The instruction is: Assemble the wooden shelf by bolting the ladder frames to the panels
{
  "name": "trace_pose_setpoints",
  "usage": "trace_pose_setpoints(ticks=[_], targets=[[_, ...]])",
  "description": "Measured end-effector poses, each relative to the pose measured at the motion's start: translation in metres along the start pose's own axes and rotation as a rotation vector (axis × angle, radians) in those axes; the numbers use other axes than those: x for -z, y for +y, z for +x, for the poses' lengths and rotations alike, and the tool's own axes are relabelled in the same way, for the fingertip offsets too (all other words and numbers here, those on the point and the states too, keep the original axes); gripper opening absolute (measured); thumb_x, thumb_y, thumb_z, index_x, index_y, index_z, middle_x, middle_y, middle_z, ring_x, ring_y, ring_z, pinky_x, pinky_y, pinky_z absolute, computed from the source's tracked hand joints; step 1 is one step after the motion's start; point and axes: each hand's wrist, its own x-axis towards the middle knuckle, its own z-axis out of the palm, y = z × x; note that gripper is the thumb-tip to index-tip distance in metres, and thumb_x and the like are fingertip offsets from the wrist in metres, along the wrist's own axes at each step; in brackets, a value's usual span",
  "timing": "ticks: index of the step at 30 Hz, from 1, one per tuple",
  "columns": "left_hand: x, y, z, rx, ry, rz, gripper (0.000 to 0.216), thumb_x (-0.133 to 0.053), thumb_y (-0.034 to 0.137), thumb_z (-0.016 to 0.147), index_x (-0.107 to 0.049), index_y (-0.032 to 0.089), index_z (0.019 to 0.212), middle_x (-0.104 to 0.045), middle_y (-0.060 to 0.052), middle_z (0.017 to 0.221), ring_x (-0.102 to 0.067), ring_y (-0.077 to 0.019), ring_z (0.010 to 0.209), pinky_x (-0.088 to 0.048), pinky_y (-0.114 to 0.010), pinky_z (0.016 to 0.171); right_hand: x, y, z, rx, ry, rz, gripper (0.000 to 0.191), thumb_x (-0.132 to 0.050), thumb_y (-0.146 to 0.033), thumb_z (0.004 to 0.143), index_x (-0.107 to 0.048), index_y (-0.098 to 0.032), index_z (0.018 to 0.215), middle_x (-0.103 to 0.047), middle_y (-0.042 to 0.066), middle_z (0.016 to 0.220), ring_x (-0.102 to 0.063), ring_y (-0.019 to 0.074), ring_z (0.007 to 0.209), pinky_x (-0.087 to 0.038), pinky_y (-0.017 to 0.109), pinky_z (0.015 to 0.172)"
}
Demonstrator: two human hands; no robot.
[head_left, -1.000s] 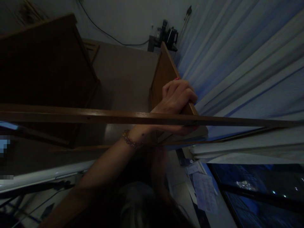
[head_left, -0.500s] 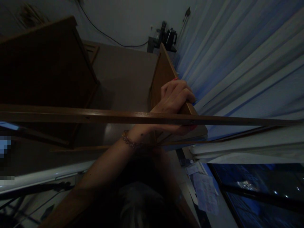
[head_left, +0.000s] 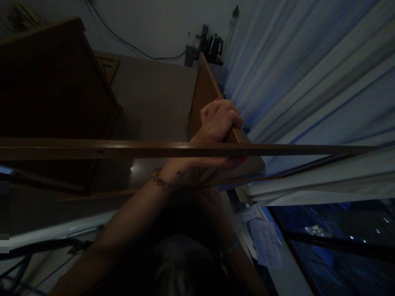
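Note:
From the lower left, my left hand (head_left: 217,119) reaches past a long narrow wooden bar (head_left: 138,150) that crosses the view. Its fingers wrap over the top edge of an upright wooden panel (head_left: 202,88), and the thumb shows just below the bar. The bar hides part of that hand. My right hand (head_left: 211,201) is in deep shadow below the bar, close to the lower corner of the panel. Its fingers are too dark and blurred to show what they touch. A beaded bracelet (head_left: 163,181) sits on my left wrist.
A large dark wooden panel (head_left: 52,90) stands at left. White curtains (head_left: 302,82) hang along the right, above a dark window (head_left: 342,238). Papers (head_left: 265,242) lie at lower right. A black kettle (head_left: 215,46) stands at the back, and a black cable (head_left: 132,44) runs along the wall.
The whole view has shifted slightly, so things sit further left. My left hand keeps its grip on the panel. My right hand shows more plainly below the bar.

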Motion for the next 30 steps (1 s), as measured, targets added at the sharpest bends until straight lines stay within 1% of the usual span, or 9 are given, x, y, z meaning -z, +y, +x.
trace_pose_setpoints(ticks=[3, 8, 10, 13, 15, 19, 22, 27, 30], targets=[[0.001, -0.001, 0.0, -0.032, 0.0, -0.026, 0.028, -0.057, 0.046, 0.077, -0.049, 0.025, 0.092, -0.056, -0.004, 0.098, -0.051, -0.0226, 0.102, -0.039, -0.048, 0.097, 0.001, -0.001, 0.006, -0.008, 0.073, 0.088, 0.025, -0.047, -0.02, 0.093, -0.067, -0.028, 0.105, -0.065, 0.005, 0.095, -0.06, 0.0175, 0.088, -0.053, 0.035, 0.082], [-0.004, 0.001, -0.001, 0.015, 0.018, 0.027, 0.025, -0.057, 0.043, 0.079, -0.049, 0.023, 0.092, -0.056, -0.004, 0.096, -0.05, -0.0221, 0.101, -0.039, -0.046, 0.095, -0.011, -0.007, 0.016, -0.206, 0.245, 0.161, 0.017, -0.047, -0.03, 0.093, -0.061, -0.022, 0.087, -0.062, 0.004, 0.078, -0.061, 0.0167, 0.075, -0.054, 0.032, 0.07], [-0.005, 0.002, -0.001, 0.017, 0.013, 0.021, 0.025, -0.056, 0.043, 0.079, -0.049, 0.023, 0.092, -0.056, -0.004, 0.096, -0.051, -0.0219, 0.101, -0.039, -0.045, 0.095, -0.019, -0.01, 0.014, -0.264, 0.303, 0.142, 0.016, -0.045, -0.031, 0.094, -0.058, -0.021, 0.09, -0.06, 0.005, 0.08, -0.06, 0.0168, 0.075, -0.053, 0.031, 0.067], [-0.004, 0.001, 0.0, 0.052, 0.002, 0.02, 0.026, -0.056, 0.046, 0.078, -0.049, 0.025, 0.091, -0.057, -0.003, 0.096, -0.051, -0.0223, 0.101, -0.039, -0.044, 0.095, -0.027, -0.014, 0.01, -0.36, 0.5, 0.081, 0.017, -0.049, -0.037, 0.093, -0.054, -0.021, 0.097, -0.057, 0.008, 0.09, -0.059, 0.0175, 0.081, -0.053, 0.031, 0.068], [0.001, -0.001, 0.001, 0.056, -0.038, 0.006, 0.025, -0.055, 0.048, 0.078, -0.049, 0.027, 0.09, -0.058, -0.002, 0.098, -0.051, -0.0222, 0.102, -0.039, -0.043, 0.094, -0.028, -0.015, 0.008, -0.404, 0.579, 0.087, 0.023, -0.055, -0.042, 0.09, -0.052, -0.021, 0.101, -0.056, 0.006, 0.091, -0.058, 0.016, 0.079, -0.051, 0.029, 0.067], [0.009, -0.003, 0.001, -0.017, -0.119, -0.015, 0.025, -0.055, 0.045, 0.079, -0.048, 0.028, 0.097, -0.057, -0.002, 0.104, -0.05, -0.0218, 0.106, -0.038, -0.042, 0.097, -0.018, -0.014, 0.009, -0.492, 0.554, 0.212, 0.039, -0.068, -0.049, 0.079, -0.048, -0.021, 0.099, -0.053, 0.0, 0.085, -0.055, 0.0132, 0.072, -0.047, 0.026, 0.064], [0.003, -0.004, -0.001, 0.003, -0.076, 0.038, 0.027, -0.055, 0.045, 0.081, -0.049, 0.025, 0.098, -0.057, -0.004, 0.103, -0.049, -0.0229, 0.107, -0.036, -0.044, 0.097, -0.011, -0.011, 0.009, -0.509, 0.525, 0.168, 0.039, -0.071, -0.05, 0.076, -0.048, -0.02, 0.089, -0.053, -0.001, 0.081, -0.053, 0.0142, 0.072, -0.044, 0.027, 0.065], [-0.021, -0.012, -0.004, -0.02, 0.085, 0.064, 0.025, -0.055, 0.046, 0.081, -0.052, 0.024, 0.093, -0.057, -0.003, 0.095, -0.05, -0.0229, 0.102, -0.037, -0.043, 0.094, -0.008, -0.011, 0.008, -0.329, 0.421, -0.122, 0.03, -0.066, -0.041, 0.084, -0.05, -0.021, 0.069, -0.054, -0.001, 0.064, -0.049, 0.0161, 0.068, -0.036, 0.029, 0.066], [-0.023, -0.012, -0.003, -0.017, 0.108, 0.061, 0.027, -0.057, 0.047, 0.079, -0.052, 0.025, 0.093, -0.058, -0.003, 0.094, -0.051, -0.0226, 0.099, -0.038, -0.043, 0.092, -0.009, -0.015, 0.01, -0.259, 0.363, -0.219, 0.032, -0.054, -0.036, 0.093, -0.05, -0.021, 0.065, -0.055, 0.0, 0.061, -0.049, 0.016, 0.064, -0.033, 0.029, 0.063]])
